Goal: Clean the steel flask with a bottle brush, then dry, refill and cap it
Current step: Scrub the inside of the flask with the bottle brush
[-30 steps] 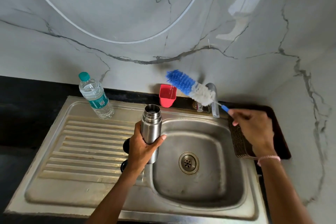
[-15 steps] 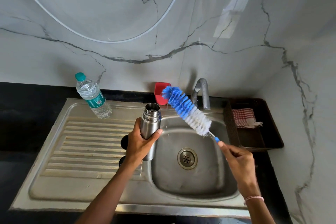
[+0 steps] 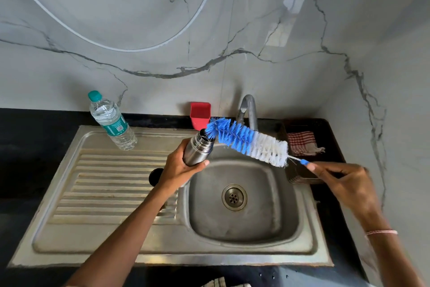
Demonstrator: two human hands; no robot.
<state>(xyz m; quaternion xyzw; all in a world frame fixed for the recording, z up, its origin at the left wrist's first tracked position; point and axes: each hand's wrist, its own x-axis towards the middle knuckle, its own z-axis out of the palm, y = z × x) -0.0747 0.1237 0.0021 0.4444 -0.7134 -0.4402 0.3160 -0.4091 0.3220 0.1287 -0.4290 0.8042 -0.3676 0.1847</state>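
My left hand [image 3: 180, 168] grips the uncapped steel flask [image 3: 197, 149] and holds it tilted to the right over the left edge of the sink basin [image 3: 263, 221]. My right hand [image 3: 344, 184] pinches the thin blue handle of a bottle brush [image 3: 249, 141] with blue and white bristles. The blue tip of the brush touches the flask's open mouth. A black cap [image 3: 155, 176] lies on the drainboard behind my left wrist, partly hidden.
A sealed plastic water bottle [image 3: 111, 121] stands on the drainboard [image 3: 104, 182] at the back left. A red cup [image 3: 200, 115] and the tap [image 3: 249, 108] sit behind the basin. A dark tray [image 3: 325, 128] at the right holds a checked cloth [image 3: 302, 142].
My left hand has tilted the flask toward the right. My right hand has swung the brush down and left until its blue tip meets the flask's mouth.
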